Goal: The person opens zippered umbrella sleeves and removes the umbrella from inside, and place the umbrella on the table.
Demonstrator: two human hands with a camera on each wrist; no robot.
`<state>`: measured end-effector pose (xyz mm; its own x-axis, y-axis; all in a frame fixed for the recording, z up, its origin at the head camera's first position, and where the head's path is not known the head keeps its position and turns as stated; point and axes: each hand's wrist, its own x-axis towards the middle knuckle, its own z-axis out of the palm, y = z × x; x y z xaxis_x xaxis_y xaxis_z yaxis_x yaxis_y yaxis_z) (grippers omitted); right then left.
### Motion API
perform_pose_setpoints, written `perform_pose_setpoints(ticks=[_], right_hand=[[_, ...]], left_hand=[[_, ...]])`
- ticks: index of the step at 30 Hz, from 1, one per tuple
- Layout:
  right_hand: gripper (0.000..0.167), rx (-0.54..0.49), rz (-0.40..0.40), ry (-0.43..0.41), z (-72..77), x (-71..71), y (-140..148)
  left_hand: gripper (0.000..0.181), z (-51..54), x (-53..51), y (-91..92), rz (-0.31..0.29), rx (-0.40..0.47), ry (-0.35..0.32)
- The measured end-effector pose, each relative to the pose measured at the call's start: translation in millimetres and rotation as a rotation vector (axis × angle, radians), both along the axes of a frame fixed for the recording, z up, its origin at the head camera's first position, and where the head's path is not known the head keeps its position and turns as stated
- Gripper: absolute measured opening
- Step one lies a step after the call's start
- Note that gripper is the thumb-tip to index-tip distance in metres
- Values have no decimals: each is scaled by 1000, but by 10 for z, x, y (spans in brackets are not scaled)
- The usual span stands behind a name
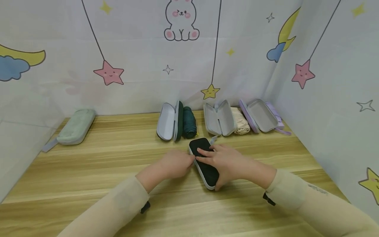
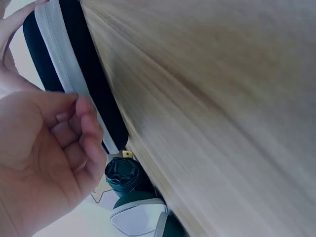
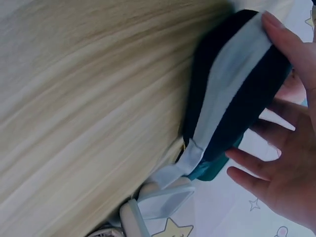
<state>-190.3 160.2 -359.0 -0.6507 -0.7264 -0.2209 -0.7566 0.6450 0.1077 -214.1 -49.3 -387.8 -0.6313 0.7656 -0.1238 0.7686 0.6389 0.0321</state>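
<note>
A black hard zip case (image 1: pixel 203 166) with a light grey zipper band lies at an angle on the table. My left hand (image 1: pixel 179 163) is at its left side, thumb and forefinger pinching at the zipper (image 2: pixel 61 47); the fingertips hide the pull itself. My right hand (image 1: pixel 228 161) holds the case from the right. Its fingers spread over the black top, and the thumb presses the near right edge. In the right wrist view, a grey strap (image 3: pixel 170 170) hangs from the far end of the case (image 3: pixel 247 89). The case looks closed along the visible band.
Along the back stand an open dark green case (image 1: pixel 167 121), a rolled dark green umbrella (image 1: pixel 189 122), an open grey case (image 1: pixel 219 119), a folded beige bundle (image 1: pixel 241 121) and an open purple case (image 1: pixel 263 115). A pale green closed case (image 1: pixel 76 126) lies far left.
</note>
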Motion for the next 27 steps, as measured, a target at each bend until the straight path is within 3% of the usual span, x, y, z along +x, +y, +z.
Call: perform_pose_setpoints(ticks=[5, 13, 18, 24, 27], right_hand=[[108, -40, -35, 0, -7, -12, -45], [100, -4, 34, 5, 21, -41, -37], [100, 15, 23, -14, 29, -44, -53], [100, 7, 6, 9, 2, -64, -79], [100, -13, -2, 21, -20, -89, -76]], left_hand=[[13, -7, 27, -35, -27, 44, -23], [13, 0, 78, -74, -21, 46, 11], [16, -20, 99, -103, -28, 65, 3], [18, -44, 161, -134, -38, 97, -33], [19, -32, 228, -142, -43, 113, -93]])
